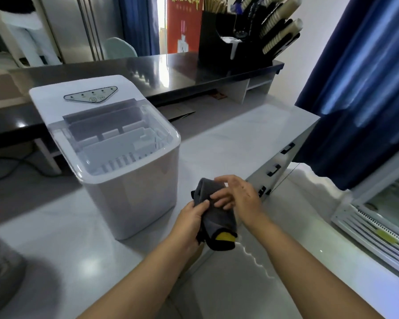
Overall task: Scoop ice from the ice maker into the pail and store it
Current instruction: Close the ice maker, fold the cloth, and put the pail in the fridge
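A white ice maker (129,194) stands on the pale counter (228,143), its clear lid down over the inner basket. To its right, over the counter's front edge, my left hand (189,219) grips a dark grey cloth (217,217) with a yellow patch at its lower end. My right hand (240,194) lies against the cloth from the right, fingers spread on it. No pail or scoop is in sight.
A raised dark shelf (194,72) runs behind the counter and carries a black cup and straw holder (247,35). Drawer handles (274,169) line the counter's right side. A glass-door fridge (382,217) stands low on the right, a grey object (0,272) at far left.
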### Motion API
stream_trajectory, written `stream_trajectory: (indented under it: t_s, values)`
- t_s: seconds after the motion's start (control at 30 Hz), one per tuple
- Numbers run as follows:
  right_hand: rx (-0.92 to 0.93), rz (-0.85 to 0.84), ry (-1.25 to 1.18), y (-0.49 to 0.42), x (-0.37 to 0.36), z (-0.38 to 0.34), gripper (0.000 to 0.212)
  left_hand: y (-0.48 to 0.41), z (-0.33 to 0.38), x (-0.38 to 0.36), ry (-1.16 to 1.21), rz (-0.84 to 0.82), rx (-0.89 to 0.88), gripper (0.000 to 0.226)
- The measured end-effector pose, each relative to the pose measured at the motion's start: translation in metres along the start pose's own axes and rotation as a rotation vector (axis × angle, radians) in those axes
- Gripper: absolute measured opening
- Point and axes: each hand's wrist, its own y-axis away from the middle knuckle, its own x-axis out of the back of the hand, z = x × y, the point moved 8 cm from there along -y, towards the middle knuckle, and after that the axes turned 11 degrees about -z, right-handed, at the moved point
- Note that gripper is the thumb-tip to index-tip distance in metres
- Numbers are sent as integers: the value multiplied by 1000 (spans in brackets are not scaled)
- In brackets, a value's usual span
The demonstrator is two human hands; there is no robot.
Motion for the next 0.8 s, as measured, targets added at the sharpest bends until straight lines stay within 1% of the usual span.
stream_trajectory:
  t_s: [0.1, 0.2, 0.3, 0.43, 0.5, 0.57, 0.67, 0.8]
  values:
    - [23, 55, -3, 5, -14, -20, 37, 23, 2, 20, -60, 20, -4, 26]
    - [84, 97, 8, 4, -32, -47, 39, 48, 14, 41, -61, 28, -14, 27]
    - [151, 99, 4, -2, -55, -75, 40, 69, 31, 62, -124, 26, -1, 25]
    - [221, 30, -14, -13, -96, -108, 41, 100, 57, 95, -212, 74, -9, 23]
    - [238, -45, -21, -20, -124, -120, 43, 120, 67, 119, -209, 97, -24, 20]
    - [255, -89, -1, -26, -147, -129, 43, 136, 74, 140, -168, 123, -36, 22]
    - [327, -114, 104, -34, -181, -143, 32, 161, 80, 177, -43, 220, -68, 24]
    - [510, -61, 433, -41, -209, -165, 17, 177, 89, 214, 124, 356, -139, 22]
